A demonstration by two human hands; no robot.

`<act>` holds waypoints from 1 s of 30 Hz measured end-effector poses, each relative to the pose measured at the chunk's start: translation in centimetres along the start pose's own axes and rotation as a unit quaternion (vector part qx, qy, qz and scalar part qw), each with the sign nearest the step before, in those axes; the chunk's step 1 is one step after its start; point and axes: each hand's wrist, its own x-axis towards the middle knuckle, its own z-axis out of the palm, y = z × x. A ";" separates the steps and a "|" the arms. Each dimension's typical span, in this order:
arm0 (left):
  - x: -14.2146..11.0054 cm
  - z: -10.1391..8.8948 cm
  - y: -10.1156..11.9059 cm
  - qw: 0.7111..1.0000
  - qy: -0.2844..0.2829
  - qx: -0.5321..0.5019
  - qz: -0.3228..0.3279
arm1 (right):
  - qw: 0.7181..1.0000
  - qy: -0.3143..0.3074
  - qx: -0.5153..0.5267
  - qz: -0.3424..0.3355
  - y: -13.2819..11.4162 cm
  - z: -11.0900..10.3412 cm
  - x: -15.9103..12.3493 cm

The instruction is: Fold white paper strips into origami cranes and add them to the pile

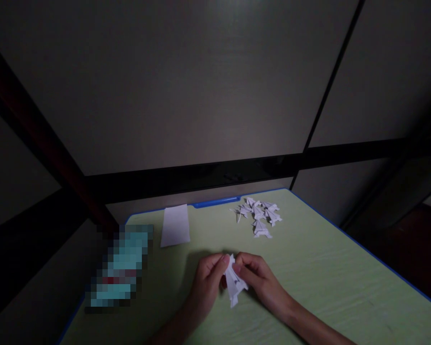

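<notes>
Your tabletop: pale green, blue edging. Your folded paper: white. Loose sheet: plain white. Cabinet panels: grey, black bands.

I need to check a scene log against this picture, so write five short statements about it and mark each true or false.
1. The left hand and right hand both grip one folded paper piece. True.
2. The white sheet lies beneath the left hand. False: the white sheet lies beyond that hand, untouched.
3. The tabletop is green with a blue edge. True.
4. The group of folded papers is left of the white sheet. False: the group of folded papers is to its right.
5. The white sheet is crumpled into a ball. False: it lies spread out.
</notes>
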 end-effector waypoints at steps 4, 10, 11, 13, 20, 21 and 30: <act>-0.1 0.1 0.0 1.000 -0.012 0.024 0.010 | 1.000 -0.002 0.014 0.001 0.0 0.0 -0.2; 0.0 0.2 0.2 1.000 0.025 0.009 0.006 | 0.999 0.031 0.005 -0.017 0.3 -0.2 0.2; 0.0 0.2 0.3 1.000 0.030 0.005 0.005 | 0.999 0.034 0.008 -0.015 0.4 -0.3 0.3; 0.0 0.2 0.3 0.999 0.032 0.002 0.004 | 0.999 0.038 0.024 -0.017 0.6 -0.3 0.4; 0.0 0.1 0.2 0.999 0.034 -0.001 -0.006 | 0.998 0.038 0.057 -0.015 0.8 -0.3 0.5; 0.1 0.1 0.2 0.999 0.037 0.000 -0.007 | 0.997 0.035 0.063 -0.012 0.7 -0.4 0.5; 0.4 -0.1 -0.1 0.998 0.047 -0.012 -0.029 | 0.996 0.032 0.079 0.007 0.0 -0.7 0.4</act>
